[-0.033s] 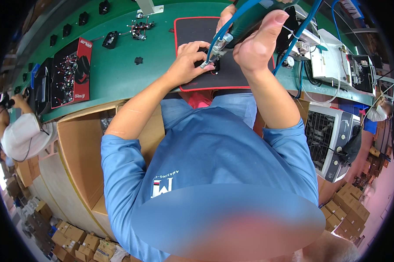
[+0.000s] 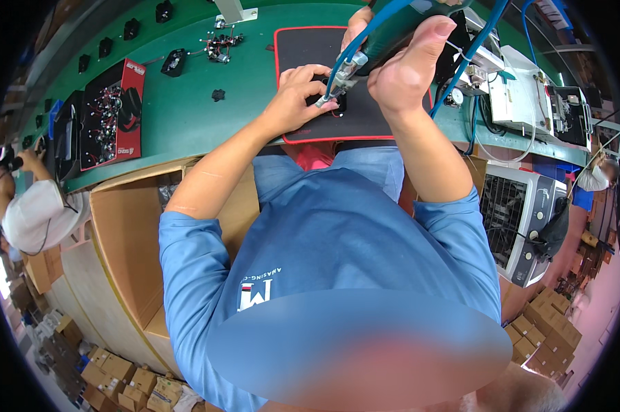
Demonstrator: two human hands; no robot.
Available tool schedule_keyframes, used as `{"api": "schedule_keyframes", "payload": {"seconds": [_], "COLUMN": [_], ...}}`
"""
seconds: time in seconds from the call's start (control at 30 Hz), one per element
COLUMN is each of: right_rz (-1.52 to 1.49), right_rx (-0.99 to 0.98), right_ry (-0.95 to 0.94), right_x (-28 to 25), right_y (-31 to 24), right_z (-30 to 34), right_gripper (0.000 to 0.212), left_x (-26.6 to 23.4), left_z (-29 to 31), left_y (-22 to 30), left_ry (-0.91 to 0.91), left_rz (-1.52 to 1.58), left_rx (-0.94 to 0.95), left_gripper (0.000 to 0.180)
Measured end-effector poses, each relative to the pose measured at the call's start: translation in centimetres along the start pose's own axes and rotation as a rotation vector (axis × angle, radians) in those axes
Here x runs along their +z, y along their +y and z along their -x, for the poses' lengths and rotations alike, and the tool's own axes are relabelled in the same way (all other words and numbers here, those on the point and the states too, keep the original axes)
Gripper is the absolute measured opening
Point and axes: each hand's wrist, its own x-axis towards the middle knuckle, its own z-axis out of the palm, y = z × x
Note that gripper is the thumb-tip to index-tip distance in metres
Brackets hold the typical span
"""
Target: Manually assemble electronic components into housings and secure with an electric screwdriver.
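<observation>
My right hand [image 2: 405, 77] is wrapped round a dark green power screwdriver [image 2: 394, 36] with blue hoses beside it. Its metal tip end [image 2: 348, 71] slants down toward a small black part [image 2: 341, 103] on the black mat with a red edge [image 2: 306, 51]. My left hand [image 2: 297, 101] is closed on that part, thumb and fingertips at its near left side, close to the tip. The driver and my fingers hide much of the part, so whether the tip touches it cannot be made out.
Left on the green bench [image 2: 179, 117] are a red-edged box [image 2: 133, 103] of wired parts, a black housing [image 2: 174, 63] and a wired cluster [image 2: 222, 47]. White machine fixtures [image 2: 523, 89] stand right. An open carton [image 2: 128, 240] is below the bench. Co-workers [image 2: 39, 213] are at both sides.
</observation>
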Motion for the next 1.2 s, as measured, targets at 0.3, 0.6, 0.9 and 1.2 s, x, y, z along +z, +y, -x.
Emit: {"api": "schedule_keyframes", "payload": {"seconds": [0.3, 0.6, 0.9, 1.2], "right_rz": [-0.094, -0.025, -0.171, 0.111], "right_rx": [-0.071, -0.084, 0.058, -0.037], "right_ry": [-0.027, -0.002, 0.172, -0.049], "right_x": [-0.2, -0.4, 2.1, -0.4], "right_y": [-0.1, -0.3, -2.1, 0.1], "right_z": [-0.4, -0.3, -0.2, 0.2], "right_gripper": [0.077, 0.078, 0.087, 0.09], "left_x": [0.2, 0.2, 0.1, 0.2], "left_z": [-0.2, 0.0, 0.2, 0.0], "left_y": [-0.1, -0.4, -0.4, 1.0], "left_ry": [0.052, 0.046, 0.015, -0.02], "left_rz": [0.049, 0.048, 0.042, -0.142], "left_rx": [0.027, 0.017, -0.008, 0.021], "left_gripper": [0.018, 0.017, 0.019, 0.093]}}
